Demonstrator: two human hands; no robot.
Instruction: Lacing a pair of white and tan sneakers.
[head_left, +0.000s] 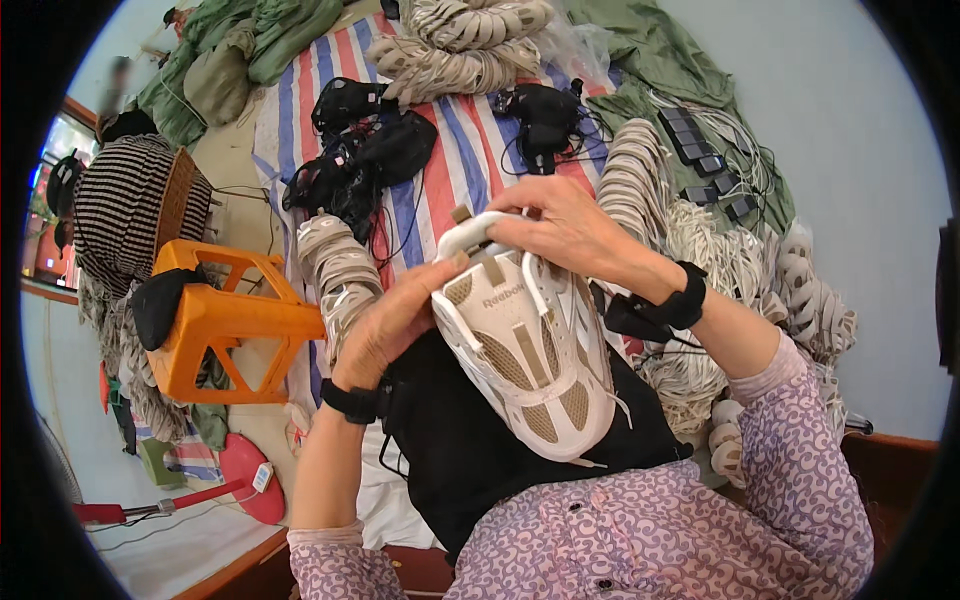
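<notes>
A white and tan shoe upper (535,375) rests over the black cloth (440,430) on my lap, its toe pointing toward me. My left hand (395,315) is closed on its left side, the thumb lying near the padded collar. Bent over the far end, my right hand (560,225) pinches the upper by the collar and tongue. A white lace strand runs down each side of the tongue, and thin loose ends stick out near the toe. What lies under my right fingertips is partly hidden. Black bands are around both wrists.
Black mesh bundles (390,150) lie on the striped sheet (465,150) ahead. Nested shoe uppers (635,185) form stacks on both sides, with white laces (690,385) heaped at right. An orange stool (235,320) stands at left; black adapters (690,140) with cables lie at far right.
</notes>
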